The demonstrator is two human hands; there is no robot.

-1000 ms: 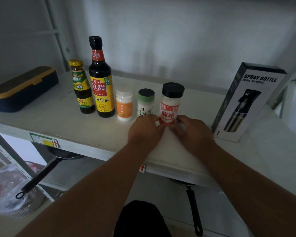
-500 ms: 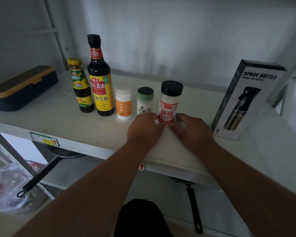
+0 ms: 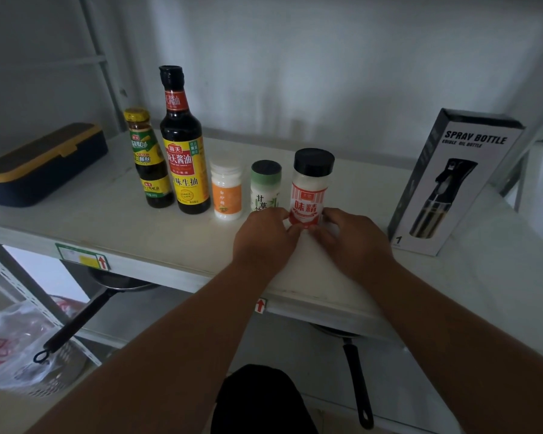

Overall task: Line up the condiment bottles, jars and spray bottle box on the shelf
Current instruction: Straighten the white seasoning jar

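Between the two hands, at the front of the white metal shelf [image 3: 157, 242], stands an upright clear jar with a black cap and red-striped label [image 3: 309, 191]; the left hand [image 3: 265, 242] and right hand [image 3: 355, 242] pinch its base with their fingertips from either side. Just to its left run a green-capped white jar [image 3: 265, 183], an orange-labelled white jar [image 3: 227, 192], a tall dark soy sauce bottle [image 3: 184, 145] and a shorter yellow-capped dark bottle [image 3: 148, 158], while the grey spray bottle box [image 3: 452, 183] stands well apart to the right
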